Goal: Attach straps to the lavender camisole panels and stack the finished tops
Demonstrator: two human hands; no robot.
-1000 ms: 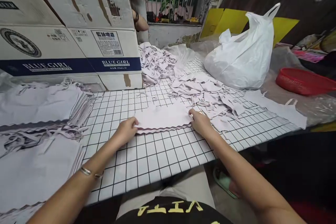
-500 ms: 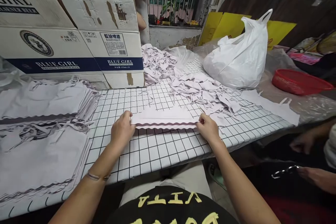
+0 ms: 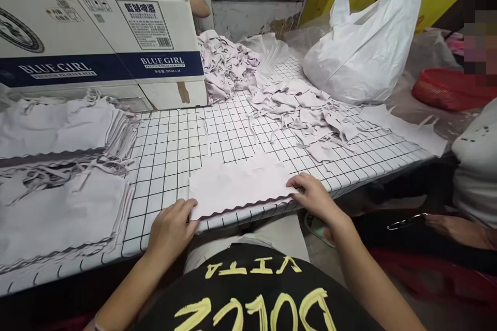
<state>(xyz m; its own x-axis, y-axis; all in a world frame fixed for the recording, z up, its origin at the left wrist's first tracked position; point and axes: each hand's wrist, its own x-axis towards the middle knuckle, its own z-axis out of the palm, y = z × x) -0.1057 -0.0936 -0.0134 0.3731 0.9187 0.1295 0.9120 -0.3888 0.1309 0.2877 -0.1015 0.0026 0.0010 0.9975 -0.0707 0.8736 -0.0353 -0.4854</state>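
Note:
A small stack of pale lilac cloth pieces [image 3: 236, 186] with a zigzag-cut near edge lies at the front edge of the grid-patterned table [image 3: 178, 145]. My left hand [image 3: 171, 227] grips the stack's left near corner with its fingers curled. My right hand [image 3: 314, 196] pinches the stack's right near corner. Both hands sit at the table's front edge, close to my body.
Two tall stacks of the same cloth [image 3: 62, 129] [image 3: 58, 217] lie at the left. Cardboard boxes [image 3: 104, 31] stand behind them. Loose cloth scraps [image 3: 298, 114] spread towards a white plastic bag [image 3: 365, 46]. A red basket [image 3: 450, 88] and another person's hand with scissors [image 3: 438, 222] are at the right.
Both hands have pulled the cloth stack towards me, from mid-table to the front edge. The view has tilted down and closer.

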